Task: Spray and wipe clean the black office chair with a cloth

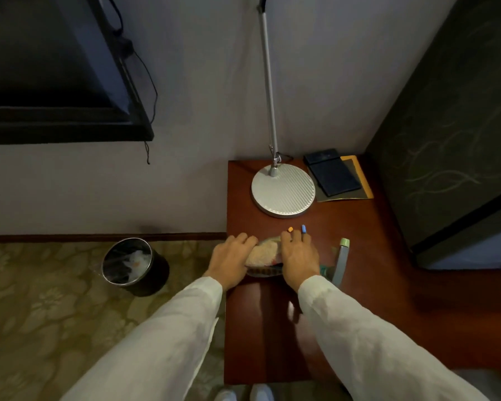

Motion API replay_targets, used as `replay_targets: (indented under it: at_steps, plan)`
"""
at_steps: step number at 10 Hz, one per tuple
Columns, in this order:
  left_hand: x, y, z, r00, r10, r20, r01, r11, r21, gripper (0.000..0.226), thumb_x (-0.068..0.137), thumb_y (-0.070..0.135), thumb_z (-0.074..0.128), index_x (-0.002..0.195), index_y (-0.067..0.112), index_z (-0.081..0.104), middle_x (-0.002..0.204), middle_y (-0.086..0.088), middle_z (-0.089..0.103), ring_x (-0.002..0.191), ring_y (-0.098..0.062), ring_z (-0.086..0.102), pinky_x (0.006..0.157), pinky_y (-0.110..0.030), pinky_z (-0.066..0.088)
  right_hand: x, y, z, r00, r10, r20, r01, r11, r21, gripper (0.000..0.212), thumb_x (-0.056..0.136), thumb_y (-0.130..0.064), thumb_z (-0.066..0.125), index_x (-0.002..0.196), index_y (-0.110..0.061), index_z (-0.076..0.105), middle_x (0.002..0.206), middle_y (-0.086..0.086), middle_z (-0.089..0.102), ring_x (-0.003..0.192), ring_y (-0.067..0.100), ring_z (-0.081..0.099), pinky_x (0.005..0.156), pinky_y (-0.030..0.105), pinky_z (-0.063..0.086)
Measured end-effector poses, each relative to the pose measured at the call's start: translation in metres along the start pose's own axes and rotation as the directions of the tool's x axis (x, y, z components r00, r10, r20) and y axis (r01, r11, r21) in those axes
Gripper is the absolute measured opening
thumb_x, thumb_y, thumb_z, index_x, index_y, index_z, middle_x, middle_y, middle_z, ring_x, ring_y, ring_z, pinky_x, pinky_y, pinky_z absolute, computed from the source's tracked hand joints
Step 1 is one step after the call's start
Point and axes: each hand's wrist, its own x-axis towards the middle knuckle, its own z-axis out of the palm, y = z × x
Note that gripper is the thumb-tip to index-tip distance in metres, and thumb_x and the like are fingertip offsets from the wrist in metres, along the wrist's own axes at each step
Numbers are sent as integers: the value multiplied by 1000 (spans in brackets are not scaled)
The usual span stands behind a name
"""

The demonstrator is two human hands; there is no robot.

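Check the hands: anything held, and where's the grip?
The cloth, lying on the table. The left hand has its grip curled round the cloth's left end; the right hand rests on its right end, fingers straight.

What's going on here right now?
A person handles a bunched cloth on the red-brown desk: the left hand grips its end, and the right hand presses flat on it. A spray bottle sits just right of the right hand, untouched. No black office chair is in view.
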Motion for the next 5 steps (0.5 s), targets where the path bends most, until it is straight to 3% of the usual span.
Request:
replay_targets:
  at_steps: [2,4,5]
  plan:
    - [19,-5,26,992,-1,127,0,1000,4,54,83,9,61,131,22,41,127,-3,46,110,-27,50,79,-37,47,15,-1,29,995,56,81,-57,998,5,45,89,-7,50,131,-12,35,131,13,42,117,30,43,90,35,43]
    - [27,-3,10,967,7,255,-15,1000,27,53,84,28,66,131,23,43,128,-4,45,116,-30,48,87,-41,46,23,-11,14,983,113,148,-119,992,31,42,93,-11,47,133,-11,36,137,15,40,122,32,40,97,37,40]
    - [32,5,-37,951,44,306,-43,999,-8,58,82,37,68,133,23,44,130,-6,44,119,-31,45,94,-44,43,22,-23,-20,982,102,156,-108,994,30,46,93,-20,51,135,-12,34,138,14,39,126,31,39,101,36,39]
